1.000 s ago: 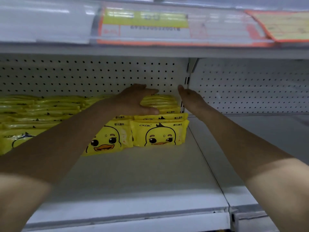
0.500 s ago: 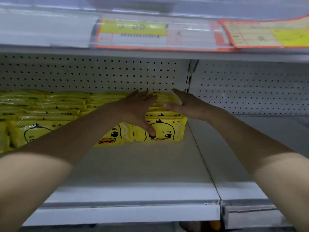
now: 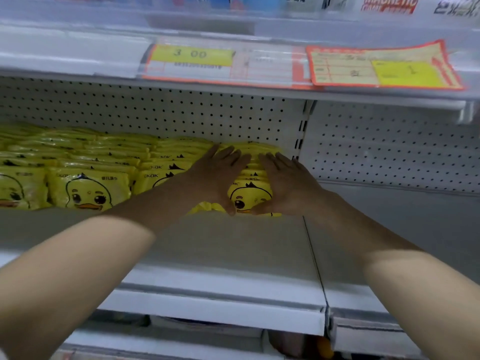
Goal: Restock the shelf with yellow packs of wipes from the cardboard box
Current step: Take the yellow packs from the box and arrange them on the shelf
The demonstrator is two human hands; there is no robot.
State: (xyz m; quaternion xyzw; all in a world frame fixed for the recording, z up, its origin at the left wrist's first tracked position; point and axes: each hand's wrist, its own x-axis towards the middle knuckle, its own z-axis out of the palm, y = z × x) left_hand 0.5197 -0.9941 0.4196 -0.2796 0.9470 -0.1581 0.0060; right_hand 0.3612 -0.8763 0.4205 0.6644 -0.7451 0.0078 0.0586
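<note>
While both bare arms reach deep under the upper shelf, I see on the head camera the left hand [image 3: 213, 180] and the right hand [image 3: 288, 185] laid against the end stack of yellow packs [image 3: 250, 196], one hand on each side of it. The left fingers [image 3: 228, 157] are straight and slightly fanned and lie over the stack's top left edge. The right fingers [image 3: 272, 162] are just as straight and lie along its top right edge. Neither hand curls round anything; both lie flat and unclenched, touching the packs. The two thumbs angle inward below the duck face printed on the front pack, their tips near each other but apart. The stack stands between the palms on the white shelf [image 3: 233, 245], and its rear top sits just beyond the fingertips, close to the pegboard back [image 3: 155, 110]. To the outside of the left fingers, further rows of duck packs [image 3: 88, 188] fill the back of the shelf. Just outside the right fingers rises the slotted upright [image 3: 301, 131]. Above the fingertips, on the edge of the next shelf, hang a yellow price label [image 3: 192, 54] and an orange-bordered tag [image 3: 376, 66], blurred.
</note>
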